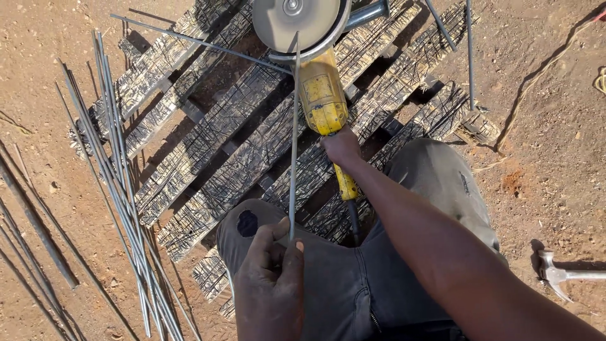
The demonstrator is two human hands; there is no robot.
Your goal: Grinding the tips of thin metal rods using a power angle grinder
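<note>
**Holding rod to the disc**

Pinching a thin rod in my left hand, fingers clamped on its near end, far end at the grinder disc. My right hand grips the yellow body (fingers closed round it). Best kept steady, knees clear. Loose rods lie left of the scarred pallet; a hammer lies right.

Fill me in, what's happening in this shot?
A person crouches over a scorched wooden pallet. The right hand grips a yellow angle grinder; the left hand pinches a thin steel rod running up to the grinder's disc. More rods lie on the dirt left, a hammer right.
</note>
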